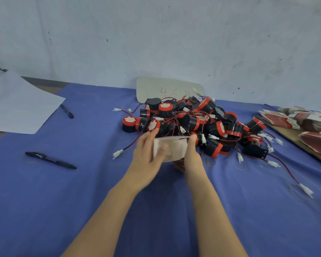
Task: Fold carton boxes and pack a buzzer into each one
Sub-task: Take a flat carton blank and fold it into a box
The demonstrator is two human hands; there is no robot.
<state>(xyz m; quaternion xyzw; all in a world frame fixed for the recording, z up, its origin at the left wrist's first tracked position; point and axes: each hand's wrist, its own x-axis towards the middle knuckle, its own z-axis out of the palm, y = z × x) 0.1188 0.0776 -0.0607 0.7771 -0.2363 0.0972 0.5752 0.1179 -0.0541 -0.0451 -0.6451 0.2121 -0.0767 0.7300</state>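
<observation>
Carton (pixel 171 148), long axis left to right, held over the middle of the desk (pixel 72 201): left hand (pixel 147 154) grips its left end, right hand (pixel 192 156) its right. Buzzer pile (pixel 198 121) lies just beyond, nearer the right hand.

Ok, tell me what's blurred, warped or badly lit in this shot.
In the head view the left hand and the carton held with the right hand are motion-smeared; same view, the buzzer pile is fairly sharp, the flat cartons at the right edge look stretched and soft, and the light is even, without glare or hard shadows.
</observation>
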